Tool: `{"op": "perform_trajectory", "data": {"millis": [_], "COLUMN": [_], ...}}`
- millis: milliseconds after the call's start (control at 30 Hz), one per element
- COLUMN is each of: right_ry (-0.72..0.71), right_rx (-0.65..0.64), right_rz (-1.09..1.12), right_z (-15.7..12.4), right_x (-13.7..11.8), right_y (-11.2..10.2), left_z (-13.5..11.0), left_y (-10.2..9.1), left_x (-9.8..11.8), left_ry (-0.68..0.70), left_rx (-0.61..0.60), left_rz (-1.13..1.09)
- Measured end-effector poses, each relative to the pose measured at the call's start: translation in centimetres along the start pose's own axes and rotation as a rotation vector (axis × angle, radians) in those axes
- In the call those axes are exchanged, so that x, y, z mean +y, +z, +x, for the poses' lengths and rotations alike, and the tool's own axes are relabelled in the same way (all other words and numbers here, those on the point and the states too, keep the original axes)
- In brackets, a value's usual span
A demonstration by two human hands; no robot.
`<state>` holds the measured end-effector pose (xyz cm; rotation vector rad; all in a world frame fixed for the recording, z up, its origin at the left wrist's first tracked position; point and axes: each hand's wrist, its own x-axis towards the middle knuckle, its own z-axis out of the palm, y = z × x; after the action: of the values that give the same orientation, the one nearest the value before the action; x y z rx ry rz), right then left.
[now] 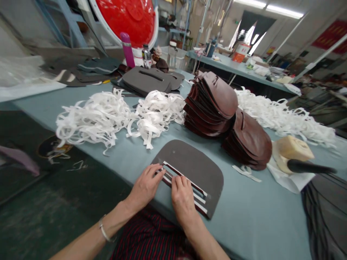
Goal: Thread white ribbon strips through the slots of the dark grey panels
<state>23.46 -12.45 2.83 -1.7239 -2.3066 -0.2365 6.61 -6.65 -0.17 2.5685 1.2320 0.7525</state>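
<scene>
A dark grey rounded panel (189, 157) lies flat at the table's near edge. Along its lower part run white tape strips (200, 198) and dark brown edging around a long slot. Over the left end of the slot, my left hand (146, 182) has its fingers bent and pressed together on a strip. My right hand (182, 195) is closed, with its curled fingertips on the strips near the middle of the slot. The hands hide part of the strips and the panel's near edge.
Behind the panel lie heaps of white tape (94, 117) and stacks of brown leather pieces (210, 108). More grey panels (149, 80) are stacked farther back, near a purple bottle (127, 50). At right are a yellowish block (294, 148) and a black-handled tool (309, 167).
</scene>
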Motion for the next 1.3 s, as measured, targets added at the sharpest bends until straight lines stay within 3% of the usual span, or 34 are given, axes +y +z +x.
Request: {"op": "perform_trajectory", "data": {"millis": [167,300,433,800,1067,1300], "right_ry": [-0.02,0.058,0.218,0.313,0.089,0.074], "right_rx": [0.05,0.0,0.067,0.091,0.05,0.031], "right_rz": [-0.001,0.141,0.335,0.507,0.371,0.257], "right_z": [-7.6,-10.5,-10.6,-11.0,-11.0,-11.2], "right_x": [4.3,6.1,6.6,7.0,6.6,6.6], "right_y": [-2.8,-4.1,-3.8,-3.3,-3.9,-3.8], "left_z": [0.1,0.2,0.3,0.3,0.3,0.4], "left_y": [0.1,-0.1,-0.1,0.0,0.1,0.0], "left_x": [0.0,0.4,0.5,0.5,0.5,0.4], "left_ry": [0.017,0.015,0.012,0.018,0.025,0.081], "left_rx": [-0.014,-0.021,-0.016,-0.026,-0.016,-0.048], "left_rz": [0.006,0.016,0.011,0.018,0.034,0.091]}}
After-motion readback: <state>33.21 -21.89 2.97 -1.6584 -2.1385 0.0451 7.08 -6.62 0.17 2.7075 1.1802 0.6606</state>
